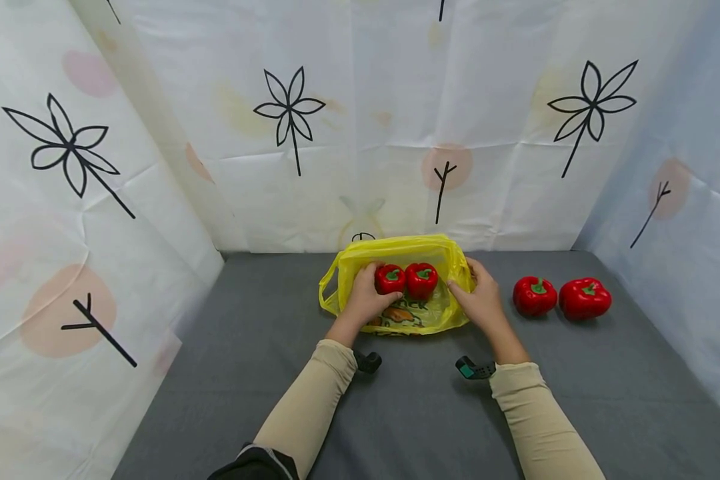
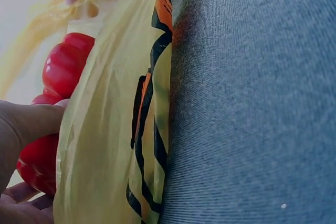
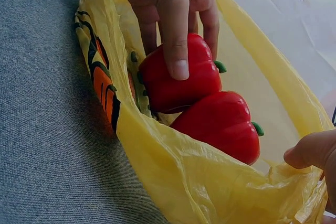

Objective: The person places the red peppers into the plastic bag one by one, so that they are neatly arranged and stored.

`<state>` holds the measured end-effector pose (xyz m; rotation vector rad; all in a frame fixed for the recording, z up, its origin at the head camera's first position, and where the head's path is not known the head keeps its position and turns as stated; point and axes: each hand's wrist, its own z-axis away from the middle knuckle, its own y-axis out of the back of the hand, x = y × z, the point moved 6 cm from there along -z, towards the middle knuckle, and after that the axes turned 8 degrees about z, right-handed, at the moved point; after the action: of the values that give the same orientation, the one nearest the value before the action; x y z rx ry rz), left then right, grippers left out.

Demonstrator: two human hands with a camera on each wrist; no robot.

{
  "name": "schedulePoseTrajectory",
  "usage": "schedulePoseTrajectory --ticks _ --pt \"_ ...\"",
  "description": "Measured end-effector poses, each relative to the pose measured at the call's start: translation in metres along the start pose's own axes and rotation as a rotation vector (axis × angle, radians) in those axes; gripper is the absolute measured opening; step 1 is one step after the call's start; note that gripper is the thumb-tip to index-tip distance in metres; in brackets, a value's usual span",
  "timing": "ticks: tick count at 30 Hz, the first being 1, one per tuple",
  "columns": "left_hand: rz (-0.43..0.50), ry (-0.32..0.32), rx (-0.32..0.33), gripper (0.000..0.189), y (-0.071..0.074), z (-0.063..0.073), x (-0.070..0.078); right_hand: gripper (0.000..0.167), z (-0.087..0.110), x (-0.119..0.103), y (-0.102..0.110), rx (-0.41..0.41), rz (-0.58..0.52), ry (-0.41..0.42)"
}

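A yellow plastic bag (image 1: 405,247) with a dark and orange print lies with its mouth held wide. Two red bell peppers sit side by side in it. My left hand (image 1: 365,299) reaches inside and grips the left bell pepper (image 1: 390,279), thumb on the near side and fingers on the far side. Touching that one is the other bell pepper (image 1: 422,281). At the bag's right edge, my right hand (image 1: 485,300) pinches the plastic between thumb and fingers. The right wrist view shows the gripped pepper (image 3: 202,85) with its green stem; the bag's front wall (image 2: 100,129) partly hides it in the left wrist view.
Two more red bell peppers, one nearer (image 1: 535,297) and one farther right (image 1: 585,298), stand on the grey cloth-covered table (image 1: 264,320) beyond my right hand. White printed curtains (image 1: 366,120) enclose the back and both sides.
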<state>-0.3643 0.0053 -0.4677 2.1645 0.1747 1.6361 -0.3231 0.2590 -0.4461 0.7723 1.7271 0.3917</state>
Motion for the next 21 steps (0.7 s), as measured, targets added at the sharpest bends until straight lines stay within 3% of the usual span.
schedulePoseTrajectory --ticks 6,11,16,21 --pt "-0.041 -0.003 -0.008 0.077 0.000 0.001 0.000 0.060 0.001 -0.001 0.000 -0.014 -0.003 -0.006" --pt "-0.080 0.005 -0.029 0.081 0.000 0.005 0.009 0.060 0.001 0.000 0.001 -0.020 -0.007 -0.008" --pt "-0.100 -0.049 -0.032 0.080 0.004 0.013 0.022 0.060 0.001 -0.002 0.002 -0.023 -0.008 -0.007" --pt "-0.107 -0.136 -0.058 0.068 0.012 0.024 0.040 0.061 0.001 -0.003 0.003 -0.023 -0.011 -0.004"
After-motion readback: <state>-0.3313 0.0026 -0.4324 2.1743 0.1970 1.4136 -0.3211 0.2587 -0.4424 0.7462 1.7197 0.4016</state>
